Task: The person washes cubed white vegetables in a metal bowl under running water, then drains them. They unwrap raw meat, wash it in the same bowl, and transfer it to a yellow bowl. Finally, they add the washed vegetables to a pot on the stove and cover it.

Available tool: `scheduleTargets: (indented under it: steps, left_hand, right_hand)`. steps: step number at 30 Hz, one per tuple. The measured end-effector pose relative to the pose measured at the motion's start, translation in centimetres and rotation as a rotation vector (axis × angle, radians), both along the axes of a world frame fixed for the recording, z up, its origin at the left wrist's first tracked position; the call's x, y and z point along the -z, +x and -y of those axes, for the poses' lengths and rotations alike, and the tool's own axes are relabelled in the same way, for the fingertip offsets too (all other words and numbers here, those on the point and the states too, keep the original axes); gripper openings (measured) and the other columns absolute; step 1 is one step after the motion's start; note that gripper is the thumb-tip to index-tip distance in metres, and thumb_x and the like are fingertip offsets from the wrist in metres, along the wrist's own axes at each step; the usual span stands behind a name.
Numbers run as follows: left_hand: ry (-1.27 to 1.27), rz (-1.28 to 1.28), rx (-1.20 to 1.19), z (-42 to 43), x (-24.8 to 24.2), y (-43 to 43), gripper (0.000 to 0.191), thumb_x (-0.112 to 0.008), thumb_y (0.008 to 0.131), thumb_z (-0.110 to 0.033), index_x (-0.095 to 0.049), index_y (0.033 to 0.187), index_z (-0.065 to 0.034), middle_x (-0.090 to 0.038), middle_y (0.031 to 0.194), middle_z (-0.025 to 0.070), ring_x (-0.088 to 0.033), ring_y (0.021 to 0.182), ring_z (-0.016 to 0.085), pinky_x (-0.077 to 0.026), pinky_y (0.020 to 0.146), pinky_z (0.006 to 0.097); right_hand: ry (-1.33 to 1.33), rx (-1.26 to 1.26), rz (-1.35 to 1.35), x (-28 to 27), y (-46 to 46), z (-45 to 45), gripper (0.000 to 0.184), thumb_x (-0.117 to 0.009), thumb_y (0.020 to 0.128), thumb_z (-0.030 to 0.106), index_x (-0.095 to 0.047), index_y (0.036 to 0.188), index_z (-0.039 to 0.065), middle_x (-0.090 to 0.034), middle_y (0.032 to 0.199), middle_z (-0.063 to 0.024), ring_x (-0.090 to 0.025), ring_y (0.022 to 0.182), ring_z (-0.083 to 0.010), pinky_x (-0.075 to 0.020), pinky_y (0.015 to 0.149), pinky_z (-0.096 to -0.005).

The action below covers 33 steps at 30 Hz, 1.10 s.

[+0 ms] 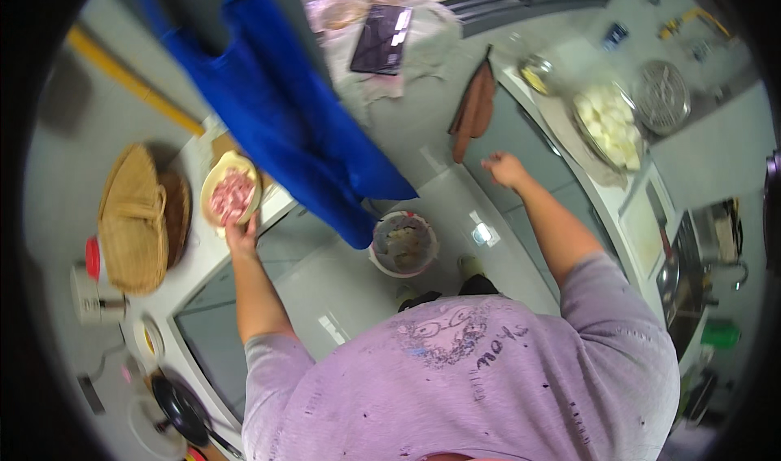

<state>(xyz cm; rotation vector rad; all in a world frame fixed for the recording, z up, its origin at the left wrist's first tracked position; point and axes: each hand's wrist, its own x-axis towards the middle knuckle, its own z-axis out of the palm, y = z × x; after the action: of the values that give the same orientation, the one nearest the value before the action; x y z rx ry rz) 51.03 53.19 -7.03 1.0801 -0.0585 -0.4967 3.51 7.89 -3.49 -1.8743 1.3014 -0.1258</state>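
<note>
A pale yellow oval bowl [207, 186] of sliced raw meat [232, 195] is at the left counter. My left hand [242, 236] grips its near rim. It is not plain whether the bowl rests on the counter or is held just over it. My right hand [505, 169] hangs in the air before the right-hand cabinets, seemingly holding nothing, its fingers loosely bent and slightly blurred. Just beyond it a brown cloth [475, 104] hangs by the cabinet's corner. On the right counter sits a glass bowl of white chunks [610, 125].
A blue apron [293, 107] hangs between the counters, over part of the left one. By my feet stands a waste bucket [404, 244]. Woven baskets [131, 217] and a black pan [180, 409] occupy the left counter. A cutting board [637, 235] lies at right.
</note>
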Motion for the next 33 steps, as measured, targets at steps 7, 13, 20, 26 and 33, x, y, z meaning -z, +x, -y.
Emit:
scheduleTargets:
  steps: [7, 13, 20, 26, 33]
  left_hand:
    - [0.055, -0.322, -0.153, -0.1, -0.6, -0.2, 0.040, -0.055, 0.082, -0.019, -0.048, 0.117, -0.0012, -0.052, 0.111, 0.0196, -0.054, 0.103, 0.033, -0.051, 0.086, 0.0405]
    - [0.223, -0.534, 0.013, 2.5, -2.4, -18.8, 0.024, -0.051, 0.082, -0.030, -0.049, 0.087, -0.0072, -0.056, 0.081, 0.0106, -0.057, 0.068, 0.023, -0.051, 0.063, 0.0345]
    - [0.533, -0.304, 0.789, 24.8, -3.9, -34.3, 0.056, -0.044, 0.089, -0.047, -0.041, 0.134, -0.0149, -0.050, 0.128, 0.0081, -0.044, 0.119, 0.022, -0.026, 0.102, 0.0407]
    - [-0.057, -0.843, 0.814, 39.0, -8.2, -39.9, 0.058, -0.043, 0.090, -0.049, -0.038, 0.134, -0.0123, -0.037, 0.139, 0.0045, -0.034, 0.127, 0.021, -0.024, 0.105, 0.0345]
    - [-0.433, -0.646, 0.663, 40.9, -3.3, -46.7, 0.045, -0.038, 0.095, -0.041, -0.040, 0.131, -0.0145, -0.044, 0.129, 0.0026, -0.042, 0.119, 0.018, -0.032, 0.099, 0.0313]
  right_hand:
    - [-0.426, 0.225, 0.196, 0.0, 5.2, 8.5, 0.057, -0.058, 0.083, 0.025, -0.036, 0.135, 0.010, -0.058, 0.113, -0.0209, -0.053, 0.108, -0.0358, -0.0398, 0.094, -0.0398]
    - [-0.384, 0.130, 0.100, 1.0, 7.2, 13.2, 0.055, -0.062, 0.082, 0.032, -0.043, 0.129, 0.008, -0.059, 0.111, -0.0191, -0.055, 0.106, -0.0352, -0.0387, 0.093, -0.0426]
    - [-0.585, -0.311, -0.409, -7.5, 2.0, 6.2, 0.049, -0.052, 0.083, 0.051, -0.068, 0.077, 0.005, -0.066, 0.077, -0.0119, -0.063, 0.076, -0.0298, -0.0423, 0.068, -0.0397]
    - [1.027, -0.193, 0.850, -9.7, -2.4, 3.8, 0.049, -0.042, 0.090, 0.049, -0.062, 0.104, 0.007, -0.064, 0.096, -0.0103, -0.061, 0.093, -0.0236, -0.0409, 0.087, -0.0406]
    - [1.269, 0.540, 1.531, -5.2, -2.8, 0.9, 0.033, -0.042, 0.093, 0.021, -0.052, 0.119, 0.005, -0.055, 0.116, -0.0107, -0.050, 0.109, -0.0219, -0.0372, 0.097, -0.0319]
